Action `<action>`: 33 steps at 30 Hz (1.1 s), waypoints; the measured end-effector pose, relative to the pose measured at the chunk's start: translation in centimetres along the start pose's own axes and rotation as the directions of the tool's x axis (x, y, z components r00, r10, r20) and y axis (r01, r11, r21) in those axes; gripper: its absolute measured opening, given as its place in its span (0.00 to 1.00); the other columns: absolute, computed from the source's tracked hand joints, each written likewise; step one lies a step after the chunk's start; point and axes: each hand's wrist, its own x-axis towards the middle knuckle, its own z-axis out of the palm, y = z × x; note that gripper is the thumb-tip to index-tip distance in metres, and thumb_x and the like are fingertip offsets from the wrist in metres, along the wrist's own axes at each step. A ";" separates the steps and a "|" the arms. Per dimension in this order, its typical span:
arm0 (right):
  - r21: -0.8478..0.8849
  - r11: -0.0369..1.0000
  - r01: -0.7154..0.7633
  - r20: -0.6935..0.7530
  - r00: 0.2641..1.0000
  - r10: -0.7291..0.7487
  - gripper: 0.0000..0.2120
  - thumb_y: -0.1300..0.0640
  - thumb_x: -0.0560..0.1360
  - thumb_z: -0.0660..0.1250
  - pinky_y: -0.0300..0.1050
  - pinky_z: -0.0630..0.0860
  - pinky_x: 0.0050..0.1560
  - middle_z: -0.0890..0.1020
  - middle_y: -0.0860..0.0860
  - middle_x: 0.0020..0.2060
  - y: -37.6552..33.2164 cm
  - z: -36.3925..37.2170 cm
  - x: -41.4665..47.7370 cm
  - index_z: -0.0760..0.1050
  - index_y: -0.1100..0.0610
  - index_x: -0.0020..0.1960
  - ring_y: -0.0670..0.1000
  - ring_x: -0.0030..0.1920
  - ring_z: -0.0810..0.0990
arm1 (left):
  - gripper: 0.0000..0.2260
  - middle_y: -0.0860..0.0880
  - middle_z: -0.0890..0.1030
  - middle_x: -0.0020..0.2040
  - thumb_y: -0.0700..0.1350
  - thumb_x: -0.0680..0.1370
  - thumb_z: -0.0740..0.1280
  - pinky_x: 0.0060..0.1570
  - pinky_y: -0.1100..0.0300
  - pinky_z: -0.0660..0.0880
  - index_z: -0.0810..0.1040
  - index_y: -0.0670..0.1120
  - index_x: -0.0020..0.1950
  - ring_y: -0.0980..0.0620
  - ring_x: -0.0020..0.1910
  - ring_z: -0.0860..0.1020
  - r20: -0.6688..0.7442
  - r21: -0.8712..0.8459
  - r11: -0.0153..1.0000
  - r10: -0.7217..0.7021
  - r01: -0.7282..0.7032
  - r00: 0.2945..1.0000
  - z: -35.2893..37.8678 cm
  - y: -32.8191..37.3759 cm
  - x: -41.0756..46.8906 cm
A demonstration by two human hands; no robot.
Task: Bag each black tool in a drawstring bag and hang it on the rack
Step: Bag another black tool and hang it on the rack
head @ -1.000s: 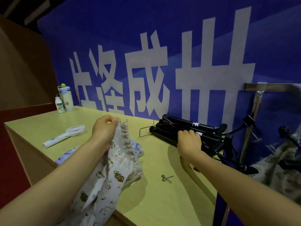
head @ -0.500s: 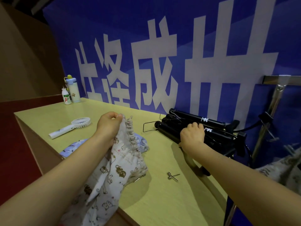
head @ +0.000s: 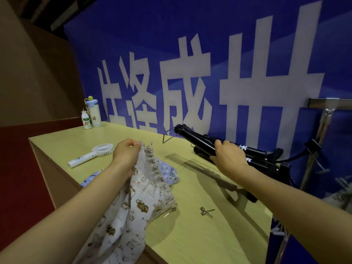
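Note:
My left hand (head: 126,152) pinches the gathered rim of a white drawstring bag (head: 133,212) printed with small animals; the bag hangs down over the table's near edge. My right hand (head: 227,159) is closed around a long black tool (head: 192,137), whose left end is tilted up off the table. More black tools (head: 257,155) lie in a pile behind it against the blue wall. A metal rack (head: 323,121) stands at the right, past the table's end.
On the yellow-green table (head: 190,235) lie a white handheld fan (head: 89,154), a bluish bag (head: 167,173), a thin wire hanger (head: 167,135) and small metal pins (head: 206,212). Two bottles (head: 91,116) stand at the far left corner. A printed bag (head: 341,195) hangs low on the rack.
My right hand has closed on one black tool and raised its left end off the pile. My left hand still holds the bag's rim. The view has shifted left.

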 end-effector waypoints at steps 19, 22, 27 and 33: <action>-0.291 0.810 0.509 -0.371 0.720 -0.586 0.20 0.51 0.64 0.76 0.51 0.80 0.41 0.81 0.59 0.52 -3.3 -6.2 -2.8 0.76 0.59 0.51 0.59 0.44 0.81 | 0.12 0.42 0.75 0.39 0.44 0.78 0.63 0.42 0.56 0.68 0.71 0.45 0.34 0.46 0.40 0.73 -0.184 0.076 0.994 0.087 -0.074 0.979 -6.2 4.1 -0.2; -0.307 0.794 0.525 -0.409 0.680 -0.608 0.21 0.52 0.63 0.77 0.49 0.78 0.41 0.82 0.59 0.51 -3.5 -6.9 -2.8 0.74 0.59 0.51 0.59 0.43 0.81 | 0.08 0.45 0.76 0.41 0.44 0.79 0.62 0.41 0.58 0.65 0.75 0.43 0.42 0.47 0.42 0.72 -0.174 0.388 0.896 0.303 -0.217 0.937 -5.8 5.8 -2.0; -0.347 0.769 0.537 -0.403 0.655 -0.639 0.20 0.52 0.66 0.75 0.48 0.75 0.46 0.81 0.56 0.52 -3.9 -7.2 -2.9 0.72 0.56 0.51 0.57 0.45 0.81 | 0.10 0.46 0.75 0.39 0.44 0.80 0.61 0.39 0.55 0.68 0.78 0.39 0.46 0.45 0.40 0.72 -0.066 0.656 0.647 0.562 -0.389 0.824 -5.2 7.7 -3.5; -0.373 0.710 0.597 -0.441 0.560 -0.702 0.10 0.56 0.71 0.69 0.50 0.68 0.58 0.80 0.55 0.55 -6.6 -7.7 -2.6 0.73 0.55 0.51 0.56 0.47 0.80 | 0.09 0.48 0.77 0.41 0.48 0.80 0.59 0.41 0.53 0.72 0.73 0.47 0.44 0.44 0.43 0.75 0.165 0.662 0.505 0.622 -0.553 0.766 -3.3 8.0 -4.7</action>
